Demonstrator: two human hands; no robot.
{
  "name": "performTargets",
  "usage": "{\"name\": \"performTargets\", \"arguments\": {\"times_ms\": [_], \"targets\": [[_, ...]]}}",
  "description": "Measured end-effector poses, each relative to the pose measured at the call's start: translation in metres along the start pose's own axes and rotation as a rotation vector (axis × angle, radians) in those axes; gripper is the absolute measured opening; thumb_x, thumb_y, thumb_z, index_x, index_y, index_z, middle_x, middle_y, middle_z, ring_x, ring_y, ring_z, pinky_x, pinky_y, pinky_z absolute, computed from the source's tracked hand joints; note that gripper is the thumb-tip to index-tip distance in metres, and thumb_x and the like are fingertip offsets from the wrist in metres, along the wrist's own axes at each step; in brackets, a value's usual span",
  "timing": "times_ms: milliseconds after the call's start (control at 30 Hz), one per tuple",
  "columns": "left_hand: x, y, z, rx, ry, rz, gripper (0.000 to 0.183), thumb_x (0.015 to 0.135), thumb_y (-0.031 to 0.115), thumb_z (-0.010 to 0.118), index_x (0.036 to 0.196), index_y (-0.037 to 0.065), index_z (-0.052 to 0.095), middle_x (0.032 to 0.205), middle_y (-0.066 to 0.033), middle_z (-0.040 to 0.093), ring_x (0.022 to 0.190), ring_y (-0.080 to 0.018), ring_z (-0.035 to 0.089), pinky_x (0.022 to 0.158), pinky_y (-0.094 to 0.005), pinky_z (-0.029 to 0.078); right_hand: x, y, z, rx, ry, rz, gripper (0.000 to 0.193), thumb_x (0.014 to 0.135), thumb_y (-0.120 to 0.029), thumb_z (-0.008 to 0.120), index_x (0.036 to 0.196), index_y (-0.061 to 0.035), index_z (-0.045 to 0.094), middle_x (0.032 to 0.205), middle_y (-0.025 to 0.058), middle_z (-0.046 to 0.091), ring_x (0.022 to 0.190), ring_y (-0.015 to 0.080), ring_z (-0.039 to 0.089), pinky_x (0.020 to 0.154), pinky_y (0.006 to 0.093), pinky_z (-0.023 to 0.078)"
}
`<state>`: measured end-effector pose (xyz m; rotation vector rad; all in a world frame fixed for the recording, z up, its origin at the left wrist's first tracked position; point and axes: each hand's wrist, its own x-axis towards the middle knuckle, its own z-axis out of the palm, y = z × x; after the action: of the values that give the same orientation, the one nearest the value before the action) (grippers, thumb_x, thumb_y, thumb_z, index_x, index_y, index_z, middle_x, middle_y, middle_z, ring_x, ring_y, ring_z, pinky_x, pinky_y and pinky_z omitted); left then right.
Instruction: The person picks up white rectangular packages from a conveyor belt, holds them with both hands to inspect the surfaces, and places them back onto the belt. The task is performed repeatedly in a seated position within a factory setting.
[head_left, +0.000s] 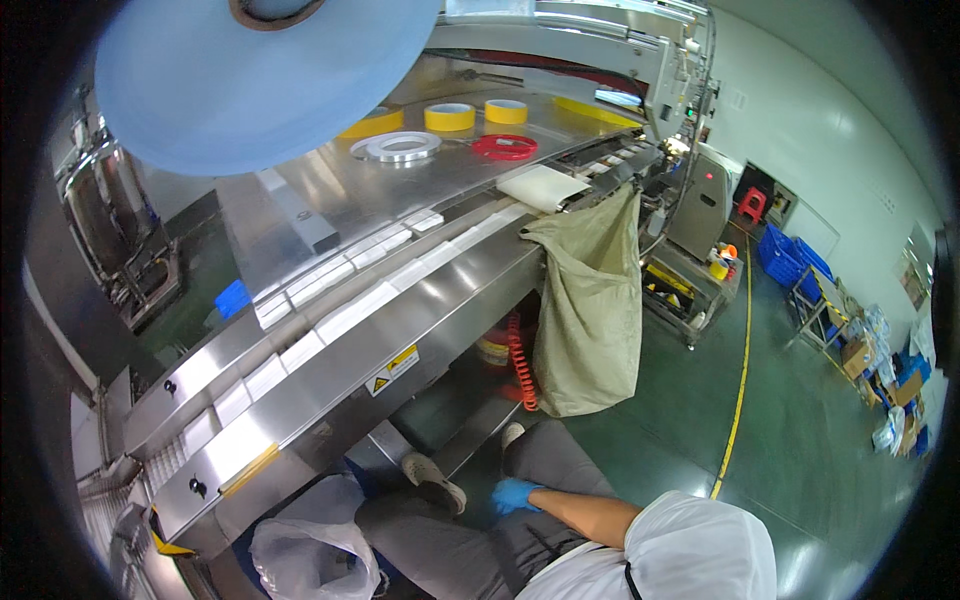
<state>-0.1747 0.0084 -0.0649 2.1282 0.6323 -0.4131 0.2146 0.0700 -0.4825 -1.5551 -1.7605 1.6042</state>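
Observation:
My right hand [515,495], in a blue glove, rests on my grey-trousered leg with nothing seen in it. Its fingers lie loosely over the inner thigh and look open, though their tips are small and partly hidden. Nowhere does my left hand show. Beside my legs runs a steel conveyor [440,300] carrying rows of flat white packets [375,299]. An open clear plastic bag [315,540] stands near my knee, under the conveyor's near end. Further along, a beige cloth bag [588,310] hangs from the conveyor's side.
Above the steel table hangs a large pale blue roll [260,90]. Yellow tape rolls [450,118], a red ring [504,147] and a silvery ring [403,147] lie on it. A red coiled hose [522,365] dangles below. Blue crates [785,255] stand at the right wall.

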Motion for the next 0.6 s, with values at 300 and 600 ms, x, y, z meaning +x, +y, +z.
{"name": "performTargets", "arguments": {"times_ms": [300,600], "targets": [[-0.005,0.006,0.003,0.032,-0.019,0.018,0.041,0.089,0.028,0.058,0.125,0.008,0.058,0.113,-0.0217,0.059,0.104,-0.0363,0.058,0.090,-0.0467,0.047,-0.027,-0.073,-0.015,0.372,0.068,0.365,0.035,0.098,-0.028,0.048,0.099,0.0024,0.066,0.095,0.0169,0.071,0.076,0.0278,0.068,0.069,0.0398,0.056],[-0.007,0.006,0.002,0.055,-0.040,0.012,0.042,0.087,0.028,0.059,0.125,0.009,0.058,0.115,-0.0221,0.058,0.104,-0.0371,0.058,0.089,-0.0472,0.047,-0.024,-0.091,-0.015,0.315,0.071,0.396,0.027,0.092,-0.025,0.055,0.094,-0.0017,0.069,0.089,0.0141,0.071,0.073,0.0269,0.068,0.066,0.0389,0.054]]}}
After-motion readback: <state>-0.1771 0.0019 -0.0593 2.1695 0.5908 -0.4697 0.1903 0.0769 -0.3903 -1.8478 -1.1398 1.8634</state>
